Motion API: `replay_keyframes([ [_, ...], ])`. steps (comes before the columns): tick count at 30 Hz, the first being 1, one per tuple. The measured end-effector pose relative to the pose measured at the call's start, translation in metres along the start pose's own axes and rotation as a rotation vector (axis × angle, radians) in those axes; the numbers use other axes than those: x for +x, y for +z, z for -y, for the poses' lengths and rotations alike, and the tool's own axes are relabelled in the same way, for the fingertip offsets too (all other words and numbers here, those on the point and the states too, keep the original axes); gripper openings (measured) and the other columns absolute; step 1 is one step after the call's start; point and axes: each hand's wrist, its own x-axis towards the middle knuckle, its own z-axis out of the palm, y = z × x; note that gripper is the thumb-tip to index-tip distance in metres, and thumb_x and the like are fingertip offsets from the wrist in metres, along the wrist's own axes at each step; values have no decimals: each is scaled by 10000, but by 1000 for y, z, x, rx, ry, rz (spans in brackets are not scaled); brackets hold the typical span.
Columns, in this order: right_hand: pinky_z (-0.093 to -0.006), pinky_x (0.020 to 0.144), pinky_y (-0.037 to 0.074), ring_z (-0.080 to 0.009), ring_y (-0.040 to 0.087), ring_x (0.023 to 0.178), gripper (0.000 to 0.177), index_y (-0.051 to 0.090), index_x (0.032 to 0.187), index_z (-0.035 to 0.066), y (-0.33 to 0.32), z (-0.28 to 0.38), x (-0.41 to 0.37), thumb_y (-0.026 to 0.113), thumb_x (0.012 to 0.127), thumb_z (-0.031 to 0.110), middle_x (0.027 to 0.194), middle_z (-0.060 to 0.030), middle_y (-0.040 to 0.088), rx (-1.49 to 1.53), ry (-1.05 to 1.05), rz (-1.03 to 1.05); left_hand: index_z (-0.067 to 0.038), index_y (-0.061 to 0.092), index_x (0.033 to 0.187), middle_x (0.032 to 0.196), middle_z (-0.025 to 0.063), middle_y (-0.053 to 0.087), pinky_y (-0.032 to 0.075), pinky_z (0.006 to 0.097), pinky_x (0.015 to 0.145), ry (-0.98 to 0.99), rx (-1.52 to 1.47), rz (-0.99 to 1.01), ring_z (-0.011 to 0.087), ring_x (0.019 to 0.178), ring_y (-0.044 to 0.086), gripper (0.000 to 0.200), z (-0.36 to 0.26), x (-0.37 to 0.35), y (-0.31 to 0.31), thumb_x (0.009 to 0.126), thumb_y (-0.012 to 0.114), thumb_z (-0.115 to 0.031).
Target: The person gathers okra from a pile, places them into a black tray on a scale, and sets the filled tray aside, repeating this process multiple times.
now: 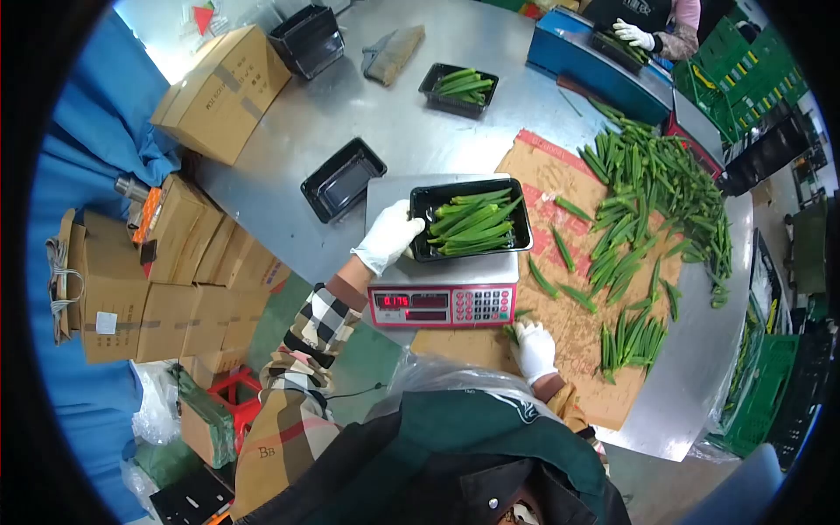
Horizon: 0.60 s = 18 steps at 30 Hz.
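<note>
A black plastic tray [525,229] of okra pods [472,220] sits on the platform of a digital scale [444,304], whose red display appears to read 0.175. My left hand [389,238], in a white glove, grips the tray's left edge, thumb near the rim. Beside the scale's lower right corner, my right hand [534,352], also gloved in white, is closed at the cardboard sheet [560,337]. A green okra pod [510,332] shows at its fingertips, mostly hidden. Loose okra [630,197] is heaped on the sheet's right side, with a smaller bunch [632,343] nearer me.
An empty black tray [343,179] lies left of the scale; a filled one [458,90] stands behind. Stacked black trays [306,41] and a cardboard box [222,94] are at the back left. Across the metal table [297,131], another person's gloved hand [633,35] works at a blue machine [595,70].
</note>
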Motion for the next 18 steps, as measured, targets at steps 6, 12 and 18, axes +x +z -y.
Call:
replay_keyframes([
  [6,-414,698,514,-302,621,849,337,664,1129,132,10,-9,-12,700,827,279,933,-88,628,-30,40,13,-14,616,1192,971,11,653,541,259,649,49,-178,82,85,799,614,284,-21,32,-10,918,567,-70],
  [12,-409,824,542,-325,618,1028,475,651,1227,115,-21,3,7,718,758,146,1327,-127,579,74,45,-34,5,672,1105,955,135,710,531,351,777,83,26,-76,219,862,662,264,-23,157,-32,855,643,-73],
  [18,-412,823,540,-315,620,1014,474,645,1216,126,-6,-9,12,719,748,146,1223,-114,644,74,26,25,2,660,1142,1022,218,705,530,390,808,11,435,-204,315,896,684,336,16,268,-51,845,683,-155],
])
